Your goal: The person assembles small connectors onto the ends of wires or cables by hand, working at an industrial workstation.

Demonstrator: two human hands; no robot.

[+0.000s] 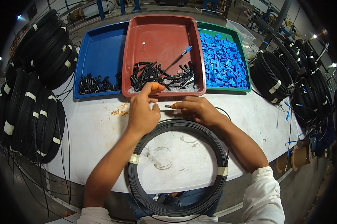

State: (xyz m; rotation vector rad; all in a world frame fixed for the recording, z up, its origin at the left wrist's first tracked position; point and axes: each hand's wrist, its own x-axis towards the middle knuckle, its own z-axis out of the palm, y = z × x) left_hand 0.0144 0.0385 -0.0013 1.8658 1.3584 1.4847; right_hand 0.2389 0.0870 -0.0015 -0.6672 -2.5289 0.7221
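A coil of black cable (132, 175), bound with pale tape, lies in front of me, its near side over the table edge. In my right hand (198, 111), closed in a pinch above the coil's far side, is a cable end (168, 106) whose short dark tip points left. A loose stretch of cable (224, 110) curves behind that hand. My left hand (144, 114) is at the near rim of the red tray (164, 33), thumb and index finger apart, with nothing visible between them. Orange covers show on fingers of both hands. Black connector parts (148, 72) lie in the red tray.
Left of the red tray, a blue tray (101, 48) holds small black parts (95, 84). On its right stands a green tray (246, 76) of blue connector pieces (224, 61). Cable coils (26, 108) crowd the left side, and more coils (274, 76) the right. Brownish stains mark the white table (90, 127).
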